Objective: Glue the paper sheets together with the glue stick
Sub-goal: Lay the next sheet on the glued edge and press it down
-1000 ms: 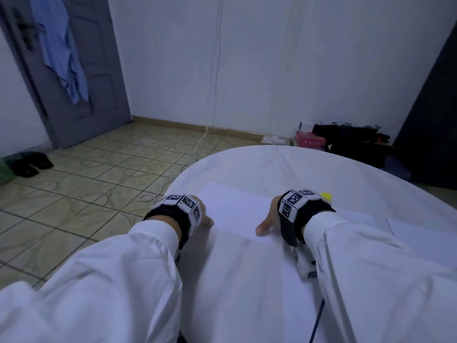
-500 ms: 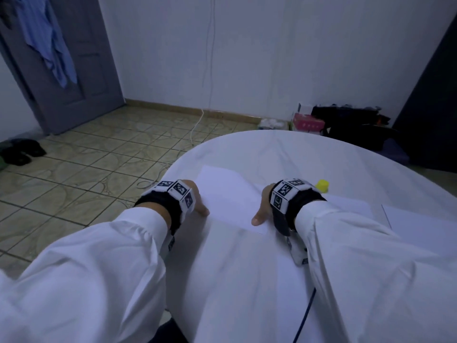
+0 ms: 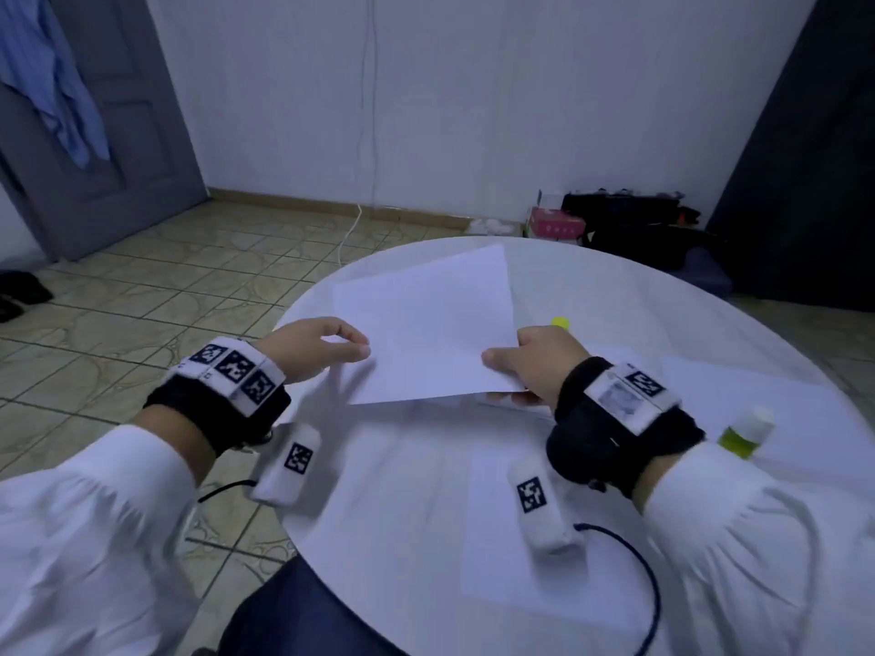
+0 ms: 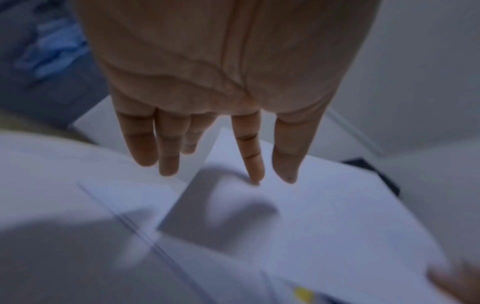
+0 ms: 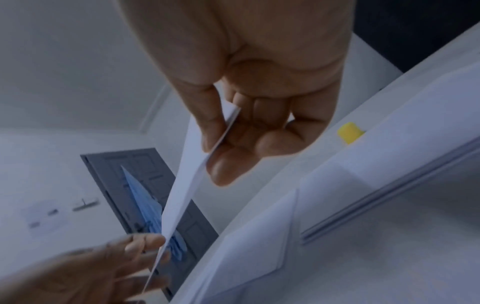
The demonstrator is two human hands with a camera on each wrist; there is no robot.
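I hold a white paper sheet (image 3: 426, 324) tilted up off the round white table (image 3: 663, 314). My left hand (image 3: 352, 350) pinches its left edge between thumb and fingers. In the left wrist view the index fingertip (image 4: 255, 176) touches the sheet (image 4: 324, 226). My right hand (image 3: 502, 371) grips the near right corner, thumb on top and fingers underneath; the right wrist view shows that pinch (image 5: 215, 148) on the sheet (image 5: 182, 195). A green and white glue stick (image 3: 745, 430) lies on the table to the right of my right wrist. Its yellow cap (image 3: 560, 321) sits just beyond my right hand.
More white sheets lie flat on the table: one near me (image 3: 511, 537) and one to the right (image 3: 719, 385). The table's left edge drops to a tiled floor (image 3: 165, 286). A grey door (image 3: 109, 158) and dark bags (image 3: 639, 229) stand by the far wall.
Both hands, earlier resting low on the sheets on the table, have lifted one sheet up off it. The view has tipped downward, bringing the glue stick into sight.
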